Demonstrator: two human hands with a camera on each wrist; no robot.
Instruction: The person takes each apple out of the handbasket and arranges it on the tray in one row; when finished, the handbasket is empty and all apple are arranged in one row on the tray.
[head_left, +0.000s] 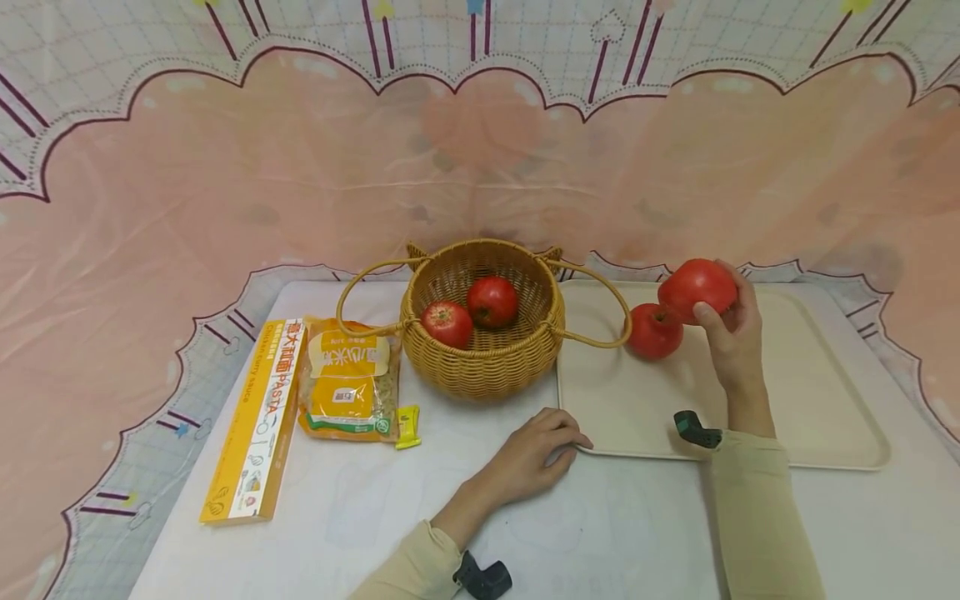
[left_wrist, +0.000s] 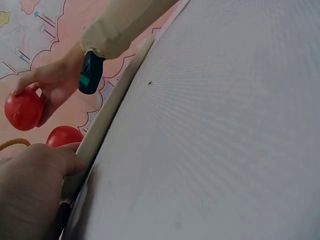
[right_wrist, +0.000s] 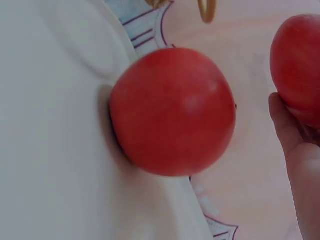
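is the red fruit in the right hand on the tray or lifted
Lifted: the left wrist view shows the right hand holding the red fruit clear of the tray.

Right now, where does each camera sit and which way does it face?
Head: worn on the head, facing forward and down over basket and tray; left hand, right hand and both sleeves show.
Left wrist: worn there, looking past the left hand along the tray's edge; right hand shows too.
Right wrist: worn there, facing the red fruit on the tray; part of the right hand shows.
Shared: head and left wrist show both hands.
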